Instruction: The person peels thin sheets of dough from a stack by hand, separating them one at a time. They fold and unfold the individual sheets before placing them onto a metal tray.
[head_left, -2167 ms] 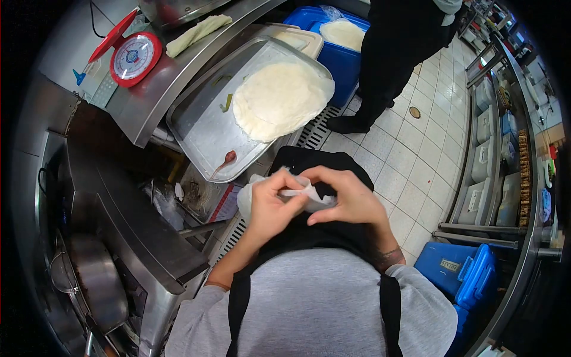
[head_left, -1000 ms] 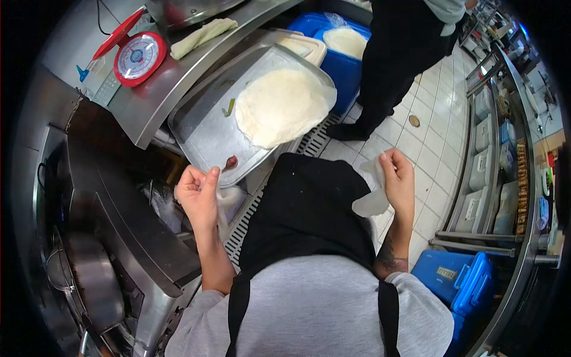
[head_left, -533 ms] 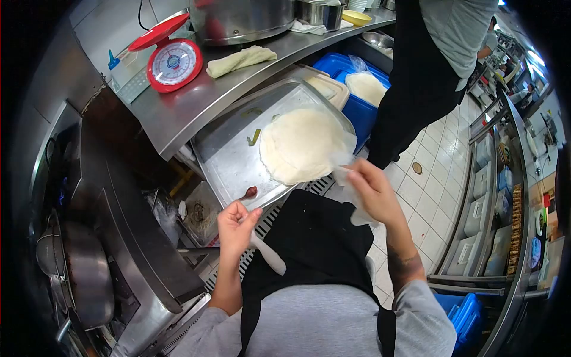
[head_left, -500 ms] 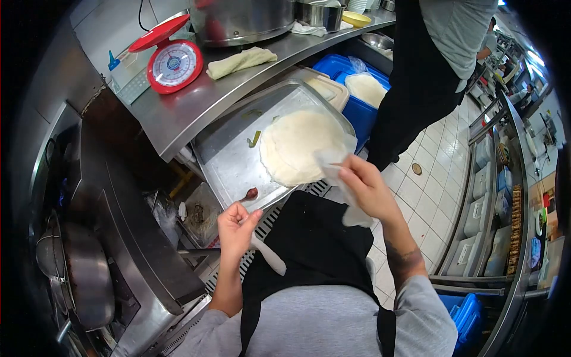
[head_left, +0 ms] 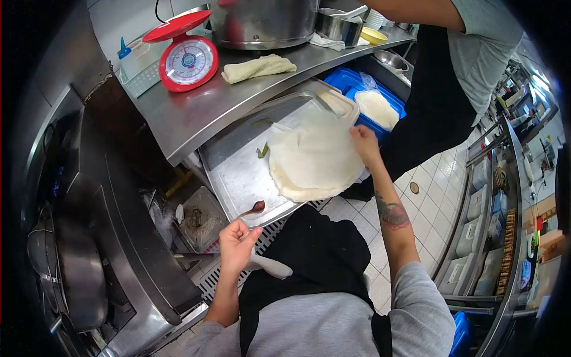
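A stack of round, pale dough wrappers (head_left: 303, 191) lies on the metal tray (head_left: 229, 166). My right hand (head_left: 364, 144) is at the stack's right edge, fingers closed on the rim of a thin, translucent wrapper (head_left: 321, 140) that spreads over the pile. Low beside the tray's near corner, my left hand (head_left: 238, 241) is closed in a pinch. From it extends a white, elongated piece with a rounded end (head_left: 273, 266), whose kind I cannot make out. Just above that hand, at the tray's near edge, is a small brown spoon-like item (head_left: 254, 207). Green leaf scraps (head_left: 262, 150) lie on the tray.
A steel counter (head_left: 178, 113) holds a red scale (head_left: 189, 60), a folded cloth (head_left: 259, 68) and a large pot (head_left: 264, 24). Behind the tray sits a blue bin (head_left: 342, 77) with more wrappers (head_left: 377, 109). Another person in a black apron (head_left: 434, 107) stands close on the right.
My right hand has moved up and away, and the thin wrapper, crumpled in it before, now lies spread across the stack. My left hand keeps its pinch. The other person's arm has come into view.
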Tool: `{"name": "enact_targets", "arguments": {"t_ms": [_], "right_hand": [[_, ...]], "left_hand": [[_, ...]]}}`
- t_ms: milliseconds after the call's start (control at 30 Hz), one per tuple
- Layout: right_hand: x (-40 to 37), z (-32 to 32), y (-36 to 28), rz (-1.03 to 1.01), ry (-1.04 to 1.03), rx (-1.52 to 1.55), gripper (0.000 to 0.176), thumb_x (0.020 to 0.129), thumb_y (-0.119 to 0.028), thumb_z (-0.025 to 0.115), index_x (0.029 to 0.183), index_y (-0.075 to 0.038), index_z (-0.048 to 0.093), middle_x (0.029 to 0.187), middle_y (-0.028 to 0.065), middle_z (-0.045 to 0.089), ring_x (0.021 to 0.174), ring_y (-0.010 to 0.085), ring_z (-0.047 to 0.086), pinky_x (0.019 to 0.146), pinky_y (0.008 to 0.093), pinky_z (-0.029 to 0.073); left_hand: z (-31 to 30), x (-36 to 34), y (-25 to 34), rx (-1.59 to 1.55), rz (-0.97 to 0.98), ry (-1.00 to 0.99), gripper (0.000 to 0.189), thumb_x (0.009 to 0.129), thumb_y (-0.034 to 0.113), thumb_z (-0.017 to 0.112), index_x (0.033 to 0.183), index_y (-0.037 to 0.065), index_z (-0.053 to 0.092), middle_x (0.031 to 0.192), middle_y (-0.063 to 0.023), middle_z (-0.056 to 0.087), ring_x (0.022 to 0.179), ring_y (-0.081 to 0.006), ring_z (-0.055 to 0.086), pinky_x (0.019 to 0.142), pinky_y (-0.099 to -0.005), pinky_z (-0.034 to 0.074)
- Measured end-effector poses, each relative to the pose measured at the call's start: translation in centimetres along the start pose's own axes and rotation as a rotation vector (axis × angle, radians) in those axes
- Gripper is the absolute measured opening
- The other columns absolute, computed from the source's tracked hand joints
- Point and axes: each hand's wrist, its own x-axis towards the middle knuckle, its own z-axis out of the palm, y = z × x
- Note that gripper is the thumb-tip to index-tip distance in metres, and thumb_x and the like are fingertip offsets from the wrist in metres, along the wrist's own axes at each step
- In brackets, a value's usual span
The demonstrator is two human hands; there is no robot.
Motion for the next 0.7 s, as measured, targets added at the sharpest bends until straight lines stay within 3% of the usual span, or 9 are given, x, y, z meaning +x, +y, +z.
{"name": "enact_targets", "arguments": {"t_ms": [67,167,267,367,567,700], "right_hand": [[-0.6,0.0,2.0,0.003,0.008,-0.289,0.027,0.084,-0.025,0.065,0.088,0.002,0.065,0.073,0.0117,0.066,0.068,0.0214,0.063,0.065,0.0332,0.048],[-0.9,0.4,2.2,-0.061,-0.020,-0.329,0.025,0.081,-0.022,0.066,0.089,0.001,0.066,0.075,0.0181,0.066,0.072,0.0294,0.067,0.067,0.0368,0.050],[-0.5,0.6,2.1,-0.198,-0.031,-0.378,0.023,0.079,-0.020,0.067,0.090,0.000,0.066,0.080,0.0183,0.068,0.078,0.0321,0.068,0.070,0.0391,0.051],[-0.1,0.2,1.0,-0.242,0.109,-0.423,0.020,0.079,-0.017,0.067,0.088,0.001,0.064,0.077,0.0184,0.067,0.076,0.0337,0.067,0.070,0.0390,0.051],[-1.2,-0.5,0.8,-0.145,0.115,-0.690,0.023,0.077,-0.016,0.069,0.098,-0.006,0.064,0.094,0.0156,0.062,0.089,0.0350,0.062,0.075,0.0449,0.050],[-3.0,1.8,-2.9,-0.350,0.180,-0.838,0.033,0.074,-0.020,0.074,0.103,-0.010,0.063,0.102,0.0122,0.058,0.099,0.0312,0.058,0.076,0.0474,0.047]], "left_hand": [[0.0,0.2,-0.7,0.015,0.016,-0.022,0.033,0.084,0.004,0.069,0.068,0.011,0.042,0.063,0.0076,0.049,0.057,0.0011,0.038,0.051,-0.0180,0.029],[0.6,0.3,0.1,0.047,-0.009,-0.047,0.033,0.084,0.004,0.069,0.068,0.011,0.041,0.063,0.0070,0.050,0.058,0.0011,0.039,0.051,-0.0177,0.030],[1.2,0.7,-0.6,0.087,0.045,-0.042,0.036,0.083,0.005,0.071,0.066,0.011,0.040,0.059,0.0083,0.046,0.054,0.0017,0.036,0.047,-0.0182,0.026],[1.8,0.5,-0.3,0.078,0.056,-0.057,0.036,0.083,0.005,0.071,0.066,0.011,0.040,0.059,0.0085,0.046,0.054,0.0019,0.036,0.047,-0.0180,0.027],[2.0,-0.1,-0.4,0.054,0.019,-0.072,0.035,0.083,0.005,0.071,0.066,0.010,0.041,0.059,0.0083,0.047,0.055,0.0021,0.037,0.047,-0.0179,0.027],[2.2,-0.1,-0.5,0.095,0.005,-0.081,0.035,0.083,0.005,0.071,0.065,0.010,0.042,0.059,0.0081,0.047,0.054,0.0021,0.037,0.048,-0.0179,0.028]]}}
